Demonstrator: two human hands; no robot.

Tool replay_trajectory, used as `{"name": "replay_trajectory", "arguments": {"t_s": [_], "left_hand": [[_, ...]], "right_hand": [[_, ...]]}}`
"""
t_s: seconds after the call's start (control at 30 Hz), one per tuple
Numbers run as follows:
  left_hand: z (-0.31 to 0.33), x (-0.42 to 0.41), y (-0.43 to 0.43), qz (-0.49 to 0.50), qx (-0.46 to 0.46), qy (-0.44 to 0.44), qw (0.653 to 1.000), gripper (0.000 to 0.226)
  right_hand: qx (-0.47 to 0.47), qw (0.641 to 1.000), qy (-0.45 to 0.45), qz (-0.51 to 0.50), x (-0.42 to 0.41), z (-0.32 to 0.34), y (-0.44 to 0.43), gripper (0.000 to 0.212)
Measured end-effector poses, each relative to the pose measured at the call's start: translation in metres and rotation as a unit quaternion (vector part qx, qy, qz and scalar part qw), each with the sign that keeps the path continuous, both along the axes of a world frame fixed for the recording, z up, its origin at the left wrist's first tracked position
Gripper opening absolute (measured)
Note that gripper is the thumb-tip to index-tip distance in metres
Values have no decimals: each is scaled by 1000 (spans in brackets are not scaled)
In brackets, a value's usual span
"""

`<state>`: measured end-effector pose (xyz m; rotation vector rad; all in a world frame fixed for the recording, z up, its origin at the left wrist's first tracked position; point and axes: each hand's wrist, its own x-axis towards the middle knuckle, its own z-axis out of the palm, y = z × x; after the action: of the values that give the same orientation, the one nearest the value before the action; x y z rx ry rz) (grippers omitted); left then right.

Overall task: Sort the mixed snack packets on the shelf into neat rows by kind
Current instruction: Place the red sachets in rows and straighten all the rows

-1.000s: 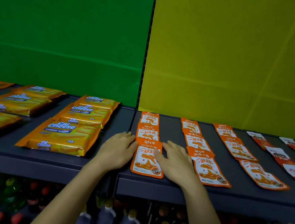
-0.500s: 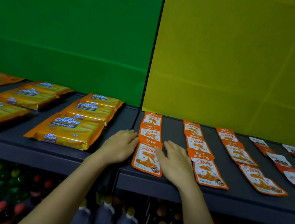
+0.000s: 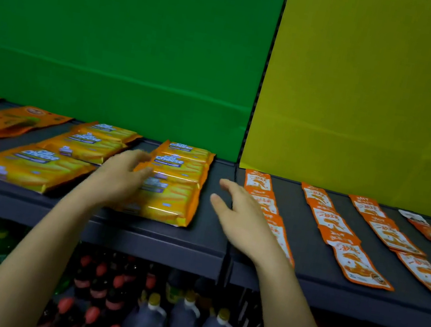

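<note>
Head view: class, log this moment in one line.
left hand: open, at orange Cal Cheese wafer packets | right hand: open, at small orange-and-white sachets | held: nothing

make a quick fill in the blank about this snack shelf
1. The left hand is by packs labelled Cal ____.
2. The left panel is ____.
3. The right panel, behind the sachets, is ____.
4. The right hand holds ____.
Missing: Cheese; green; yellow; nothing.
</note>
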<state>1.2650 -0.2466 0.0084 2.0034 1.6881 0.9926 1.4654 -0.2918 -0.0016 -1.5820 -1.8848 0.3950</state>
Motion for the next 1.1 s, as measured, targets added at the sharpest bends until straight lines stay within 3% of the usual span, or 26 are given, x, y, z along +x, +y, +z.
{"name": "replay_trajectory", "arguments": {"t_s": [0.2, 0.5, 0.7, 0.9, 1.1], "left_hand": [[-22, -25, 9, -17, -92, -34, 995, 44], [-26, -35, 22, -74, -134, -109, 982, 50], [-29, -39, 27, -76, -129, -118, 982, 54], [-29, -34, 29, -52, -118, -89, 988, 41], [-21, -39, 27, -101, -116, -59, 986, 51]], "right_hand": [[8, 991, 117, -64, -52, -14, 27, 44], [-82, 975, 191, -77, -59, -21, 34, 54], [-76, 984, 140, -85, -62, -25, 36, 54], [-61, 988, 102, -98, -62, -27, 38, 51], [-21, 987, 122, -101, -61, -27, 38, 47]]}}
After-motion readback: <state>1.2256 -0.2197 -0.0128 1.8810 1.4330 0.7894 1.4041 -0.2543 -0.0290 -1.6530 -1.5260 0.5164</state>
